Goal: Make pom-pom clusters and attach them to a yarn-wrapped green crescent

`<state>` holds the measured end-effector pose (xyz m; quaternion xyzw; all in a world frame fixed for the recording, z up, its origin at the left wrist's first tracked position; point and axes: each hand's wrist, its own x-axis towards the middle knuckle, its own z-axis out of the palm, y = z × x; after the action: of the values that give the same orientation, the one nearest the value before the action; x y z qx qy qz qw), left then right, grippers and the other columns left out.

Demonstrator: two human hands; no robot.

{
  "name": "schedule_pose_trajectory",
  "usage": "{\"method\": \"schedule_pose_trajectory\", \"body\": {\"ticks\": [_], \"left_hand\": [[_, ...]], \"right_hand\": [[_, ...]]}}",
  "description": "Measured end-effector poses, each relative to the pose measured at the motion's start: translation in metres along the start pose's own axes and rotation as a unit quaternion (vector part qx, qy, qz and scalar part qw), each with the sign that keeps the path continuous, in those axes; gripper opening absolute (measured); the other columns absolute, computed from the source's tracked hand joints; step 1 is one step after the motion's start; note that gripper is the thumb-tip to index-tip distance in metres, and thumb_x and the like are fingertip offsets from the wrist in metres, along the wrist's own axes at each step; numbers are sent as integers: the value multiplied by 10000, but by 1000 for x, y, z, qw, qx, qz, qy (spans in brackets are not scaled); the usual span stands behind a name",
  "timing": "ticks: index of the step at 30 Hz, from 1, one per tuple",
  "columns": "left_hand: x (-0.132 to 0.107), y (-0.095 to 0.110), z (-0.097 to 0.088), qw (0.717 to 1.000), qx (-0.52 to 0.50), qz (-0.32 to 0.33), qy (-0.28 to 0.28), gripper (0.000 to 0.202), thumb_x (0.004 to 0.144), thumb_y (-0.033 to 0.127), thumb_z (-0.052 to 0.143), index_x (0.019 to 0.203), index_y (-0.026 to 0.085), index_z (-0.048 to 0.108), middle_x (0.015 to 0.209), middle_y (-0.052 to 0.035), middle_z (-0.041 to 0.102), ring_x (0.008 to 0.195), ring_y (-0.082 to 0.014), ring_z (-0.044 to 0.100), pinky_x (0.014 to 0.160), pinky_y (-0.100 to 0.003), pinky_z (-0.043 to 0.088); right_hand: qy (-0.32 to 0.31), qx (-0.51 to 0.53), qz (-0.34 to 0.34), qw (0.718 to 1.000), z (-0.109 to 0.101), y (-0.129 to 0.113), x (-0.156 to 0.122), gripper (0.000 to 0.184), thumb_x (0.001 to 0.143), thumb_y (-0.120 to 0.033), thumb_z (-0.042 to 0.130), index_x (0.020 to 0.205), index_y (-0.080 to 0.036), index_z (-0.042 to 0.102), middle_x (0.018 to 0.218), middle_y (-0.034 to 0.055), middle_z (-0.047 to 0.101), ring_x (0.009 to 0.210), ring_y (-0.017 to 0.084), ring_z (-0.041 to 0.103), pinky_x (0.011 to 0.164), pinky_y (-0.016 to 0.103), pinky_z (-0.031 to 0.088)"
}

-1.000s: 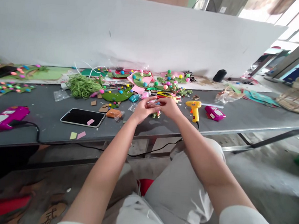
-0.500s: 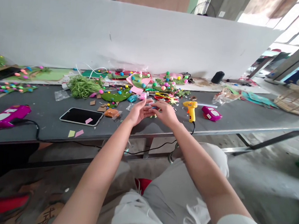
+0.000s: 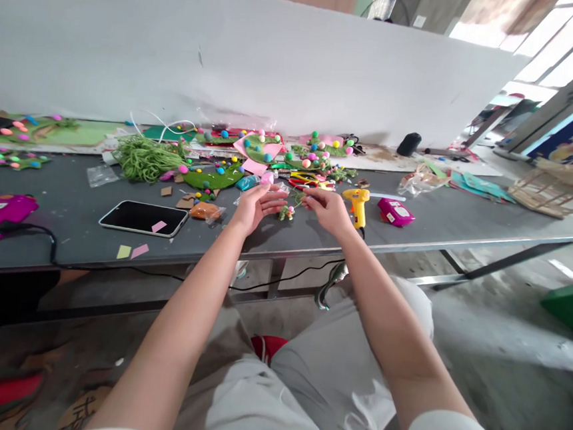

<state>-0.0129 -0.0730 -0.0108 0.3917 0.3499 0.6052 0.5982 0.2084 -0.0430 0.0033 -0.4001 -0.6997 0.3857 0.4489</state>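
Observation:
My left hand [image 3: 253, 209] is held over the near part of the table, its fingers stretched out and slightly apart, with nothing seen in them. To its right, my right hand [image 3: 328, 210] has thumb and fingertips pinched together. Whatever they hold is too small to make out, though thin green strands show beside the fingertips. Between the hands lies a small green sprig with tiny pom-poms [image 3: 286, 213]. Behind them are red-and-yellow scissors [image 3: 310, 179] and a teal plastic packet [image 3: 247, 183]. A yellow glue gun [image 3: 357, 204] is just beyond my right hand.
A phone [image 3: 144, 218], an orange packet [image 3: 205, 210] and a bundle of green yarn [image 3: 143, 159] lie on the left. Magenta boxes [image 3: 396, 212] sit at both sides. Felt pieces with pom-poms [image 3: 214, 176] line the back, before a white partition [image 3: 260, 59]. A black cord hangs below the edge.
My hands have moved apart; before, their fingertips met around a small bluish thing. The pom-pom sprig between them is now in fuller sight. The whole view has shifted a little.

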Motion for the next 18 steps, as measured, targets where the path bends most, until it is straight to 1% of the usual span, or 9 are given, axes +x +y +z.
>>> {"method": "schedule_pose_trajectory", "body": {"ticks": [3, 5, 7, 9, 11, 12, 14, 16, 18], "left_hand": [[0, -1, 1, 1000, 4, -2, -5, 425, 796, 485, 782, 1021, 127, 740, 1018, -144, 819, 841, -223, 788, 759, -298, 607], [0, -1, 2, 1000, 4, -4, -6, 403, 788, 460, 787, 1008, 125, 742, 990, -139, 821, 816, -216, 786, 739, -290, 604], [0, 0, 2, 1000, 3, -4, -6, 382, 781, 435, 788, 999, 124, 746, 966, -132, 822, 802, -206, 783, 734, -281, 604], [0, 0, 3, 1000, 1, -2, -7, 369, 773, 417, 789, 991, 123, 748, 947, -123, 822, 795, -196, 780, 734, -272, 603], [0, 1, 3, 1000, -1, 2, -6, 362, 771, 413, 785, 987, 126, 748, 935, -114, 821, 795, -187, 777, 737, -262, 600], [0, 1, 4, 1000, -1, 3, -5, 358, 774, 414, 781, 986, 128, 747, 932, -110, 820, 795, -183, 776, 740, -259, 599], [-1, 1, 4, 1000, -1, 3, -5, 350, 779, 414, 776, 980, 129, 746, 924, -109, 818, 785, -178, 773, 742, -258, 596], [-1, 0, 4, 1000, 1, 0, -10, 348, 780, 410, 777, 974, 123, 748, 919, -114, 815, 774, -178, 772, 738, -262, 595], [-1, 0, 5, 1000, 3, -3, -19, 351, 778, 402, 785, 980, 118, 748, 932, -121, 812, 788, -186, 775, 745, -269, 596]], "right_hand": [[-22, 7, 28, 999, 1, 3, -5, 477, 883, -635, 650, 852, -168, 741, 692, 57, 717, 595, 170, 644, 612, 322, 550], [-21, -5, 34, 999, 0, 3, -9, 480, 857, -629, 694, 710, -172, 704, 547, 15, 619, 498, 142, 553, 532, 296, 485], [-5, -16, 16, 1000, -1, 2, -11, 413, 786, -564, 796, 686, -170, 718, 572, 12, 637, 532, 137, 551, 563, 291, 481], [10, -15, -9, 1000, -1, 2, -11, 337, 724, -494, 858, 778, -172, 774, 750, 46, 744, 671, 165, 636, 676, 307, 531], [14, 2, -14, 1000, 0, 3, -8, 366, 731, -497, 848, 904, -178, 799, 925, 79, 793, 801, 197, 701, 770, 332, 566], [12, 13, -7, 1000, 0, 3, -7, 396, 765, -531, 814, 945, -179, 794, 949, 87, 796, 816, 204, 716, 777, 340, 577], [6, 30, 14, 999, 2, 2, -5, 469, 858, -626, 692, 936, -172, 774, 831, 87, 780, 701, 194, 706, 686, 337, 579], [1, 18, 26, 999, 4, -1, -5, 540, 905, -681, 608, 825, -166, 750, 631, 56, 701, 531, 166, 615, 557, 314, 522], [-2, -18, 11, 1000, 5, -3, -5, 495, 874, -643, 680, 752, -169, 747, 567, 33, 653, 502, 153, 564, 530, 302, 478]]}}
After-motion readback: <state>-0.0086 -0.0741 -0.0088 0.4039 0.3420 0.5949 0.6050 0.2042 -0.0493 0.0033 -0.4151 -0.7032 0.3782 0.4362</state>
